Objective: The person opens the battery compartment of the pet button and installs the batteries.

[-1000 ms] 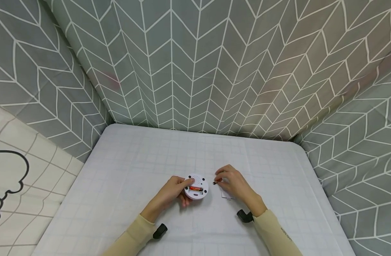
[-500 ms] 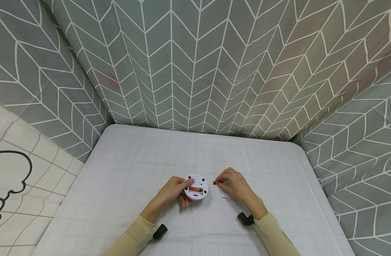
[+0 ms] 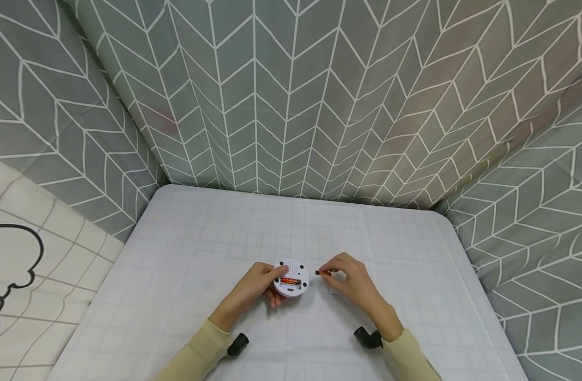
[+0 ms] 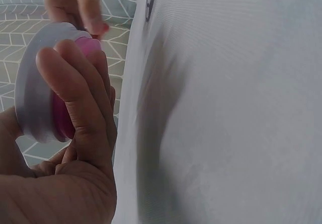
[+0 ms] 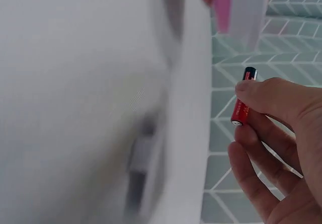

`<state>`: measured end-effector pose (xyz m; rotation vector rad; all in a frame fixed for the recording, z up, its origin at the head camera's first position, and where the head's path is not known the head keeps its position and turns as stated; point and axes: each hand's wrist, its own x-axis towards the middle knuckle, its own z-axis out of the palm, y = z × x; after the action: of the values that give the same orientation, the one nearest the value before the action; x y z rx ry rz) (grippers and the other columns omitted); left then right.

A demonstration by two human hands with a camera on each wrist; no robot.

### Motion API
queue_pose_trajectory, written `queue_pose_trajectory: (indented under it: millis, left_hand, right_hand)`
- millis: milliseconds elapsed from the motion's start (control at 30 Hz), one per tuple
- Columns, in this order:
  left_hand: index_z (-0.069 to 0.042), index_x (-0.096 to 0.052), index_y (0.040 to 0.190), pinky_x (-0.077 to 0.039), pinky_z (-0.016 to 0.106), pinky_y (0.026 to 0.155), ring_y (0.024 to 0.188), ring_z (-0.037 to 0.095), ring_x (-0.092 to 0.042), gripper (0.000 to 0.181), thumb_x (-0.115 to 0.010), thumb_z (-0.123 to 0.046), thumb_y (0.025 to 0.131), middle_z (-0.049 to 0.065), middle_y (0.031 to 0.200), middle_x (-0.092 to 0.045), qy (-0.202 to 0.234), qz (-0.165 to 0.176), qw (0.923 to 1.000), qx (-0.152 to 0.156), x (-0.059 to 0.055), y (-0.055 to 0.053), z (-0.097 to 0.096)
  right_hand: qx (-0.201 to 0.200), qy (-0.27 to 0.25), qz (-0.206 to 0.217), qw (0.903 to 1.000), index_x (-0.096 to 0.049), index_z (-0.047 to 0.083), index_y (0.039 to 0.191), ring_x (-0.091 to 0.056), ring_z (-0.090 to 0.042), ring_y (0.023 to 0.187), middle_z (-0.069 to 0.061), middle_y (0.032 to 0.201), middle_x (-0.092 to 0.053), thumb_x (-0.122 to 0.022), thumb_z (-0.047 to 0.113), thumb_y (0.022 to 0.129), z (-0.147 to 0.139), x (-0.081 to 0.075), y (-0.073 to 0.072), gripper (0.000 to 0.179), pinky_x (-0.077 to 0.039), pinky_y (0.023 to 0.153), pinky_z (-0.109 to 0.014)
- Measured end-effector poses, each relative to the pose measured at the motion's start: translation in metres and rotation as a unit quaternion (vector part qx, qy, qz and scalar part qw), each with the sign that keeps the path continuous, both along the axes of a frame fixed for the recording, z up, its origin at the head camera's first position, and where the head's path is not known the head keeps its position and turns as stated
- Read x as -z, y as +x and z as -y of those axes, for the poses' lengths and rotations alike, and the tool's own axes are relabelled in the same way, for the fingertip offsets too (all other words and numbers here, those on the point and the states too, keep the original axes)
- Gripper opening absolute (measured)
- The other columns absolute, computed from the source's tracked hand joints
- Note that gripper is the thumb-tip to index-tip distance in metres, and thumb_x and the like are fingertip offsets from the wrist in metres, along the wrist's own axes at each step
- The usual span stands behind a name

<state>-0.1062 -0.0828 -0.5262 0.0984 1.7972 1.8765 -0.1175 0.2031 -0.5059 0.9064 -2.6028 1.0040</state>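
My left hand (image 3: 258,281) grips a round white device (image 3: 295,268) at its left edge, thumb on the face and fingers beneath. The face has speaker holes, dark feet and a battery compartment, where a red-orange battery (image 3: 291,281) lies. In the left wrist view the device's far side shows pink (image 4: 63,118). Just right of the device, my right hand (image 3: 352,278) pinches a second battery (image 5: 242,108), red with a black end, between thumb and fingertips. That battery is held above the table, apart from the device, its black end towards it.
A small flat whitish piece (image 3: 336,291) lies on the table partly under my right hand; it appears blurred and grey in the right wrist view. White cloth (image 3: 214,227) covers the table. Patterned grey curtains (image 3: 281,106) stand behind and at the sides.
My right hand has turned the battery in its fingers, so more of it shows, and shifted slightly down. The left hand and device stay almost still.
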Motion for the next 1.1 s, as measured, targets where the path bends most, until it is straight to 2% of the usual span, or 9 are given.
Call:
queue_pose_trajectory:
  millis: [167, 400, 667, 933, 1100]
  left_hand:
    - [0.006, -0.072, 0.094, -0.055, 0.026, 0.046, 0.045, 0.013, -0.064, 0.046, -0.065, -0.038, 0.105, 0.01, 0.061, -0.071, -0.003, -0.002, 1.0, 0.002, -0.001, -0.001, 0.0]
    - [0.006, -0.072, 0.094, -0.055, 0.026, 0.046, 0.045, 0.013, -0.064, 0.046, -0.064, -0.038, 0.106, 0.009, 0.06, -0.07, -0.004, -0.003, 1.0, 0.003, -0.001, 0.0, 0.0]
    - [0.006, -0.072, 0.092, -0.055, 0.026, 0.046, 0.045, 0.012, -0.064, 0.047, -0.064, -0.038, 0.106, 0.009, 0.06, -0.07, -0.002, -0.003, 1.0, 0.009, 0.0, 0.002, 0.0]
    - [0.005, -0.071, 0.09, -0.055, 0.025, 0.046, 0.045, 0.012, -0.064, 0.047, -0.064, -0.039, 0.105, 0.009, 0.061, -0.07, 0.003, -0.007, 0.9999, 0.012, -0.001, 0.001, -0.001]
    - [0.005, -0.071, 0.089, -0.055, 0.025, 0.046, 0.045, 0.012, -0.064, 0.048, -0.065, -0.04, 0.105, 0.009, 0.06, -0.07, 0.006, -0.008, 0.9999, 0.013, -0.001, 0.001, -0.003]
  right_hand:
    - [-0.036, -0.043, -0.022, 0.9982, -0.08, 0.017, 0.103, -0.068, -0.008, 0.089, 0.007, 0.098, -0.074, -0.088, 0.005, 0.085, 0.01, -0.01, 0.009, 0.023, -0.06, 0.077, -0.024]
    - [-0.067, -0.06, -0.036, 0.9952, -0.079, 0.013, 0.104, -0.069, -0.012, 0.089, 0.002, 0.099, -0.074, -0.087, -0.002, 0.084, 0.024, -0.011, 0.017, 0.026, -0.061, 0.077, -0.027]
    - [-0.069, -0.055, -0.02, 0.9959, -0.079, 0.013, 0.103, -0.069, -0.01, 0.091, 0.004, 0.099, -0.073, -0.087, 0.0, 0.085, 0.032, -0.014, 0.024, 0.024, -0.063, 0.077, -0.031]
    - [-0.082, -0.053, -0.01, 0.9952, -0.079, 0.015, 0.104, -0.069, -0.007, 0.096, 0.004, 0.101, -0.072, -0.086, 0.006, 0.088, 0.04, -0.022, 0.027, 0.019, -0.059, 0.083, -0.019]
    - [-0.09, -0.051, -0.017, 0.9945, -0.079, 0.016, 0.104, -0.068, -0.007, 0.095, 0.005, 0.101, -0.072, -0.086, 0.008, 0.089, 0.045, -0.025, 0.029, 0.019, -0.057, 0.084, -0.019]
